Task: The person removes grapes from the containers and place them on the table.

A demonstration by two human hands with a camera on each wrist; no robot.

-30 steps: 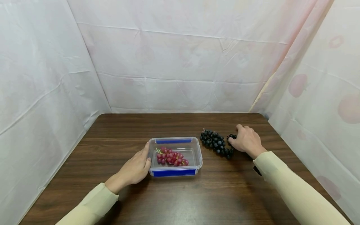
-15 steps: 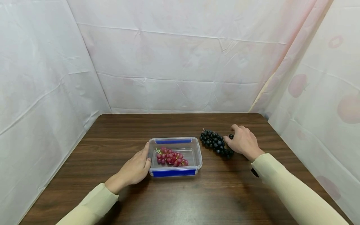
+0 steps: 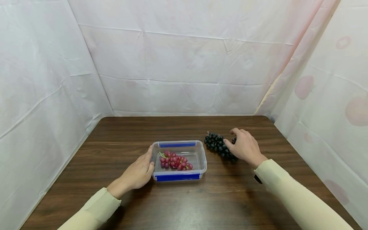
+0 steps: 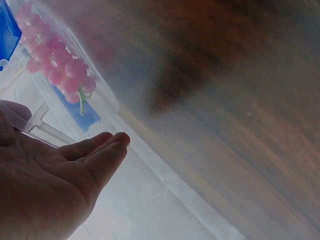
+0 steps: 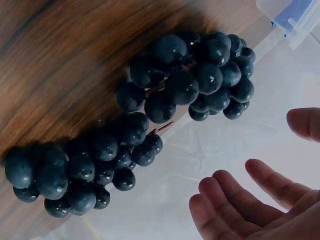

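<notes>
Head view: a clear container (image 3: 178,177) with blue strips along its near and far sides stands on a dark wood-grained tabletop (image 3: 184,204). Red grapes (image 3: 175,160) with a green stem lie inside it. The left hand (image 3: 137,171) rests against the container's left wall, its fingers extended. Black grapes (image 3: 218,145) lie on the tabletop just right of the container; the right hand (image 3: 245,147) is above their right end, gripping nothing, thumb and fingers parted, and hides some of them. Both arms wear pale sleeves (image 3: 293,188). Pale sheets (image 3: 184,64) enclose the tabletop at the back and sides.

Left wrist view: the left hand's fingers are straight and close together beside the clear plastic; the red grapes show within.

Right wrist view: the black grapes form two bunches, an upper bunch (image 5: 182,85) and a lower bunch (image 5: 82,167), their ends near each other; whether they touch cannot be told. The right hand's fingers are spread loosely, apart from both. A corner of the container shows at upper right.
</notes>
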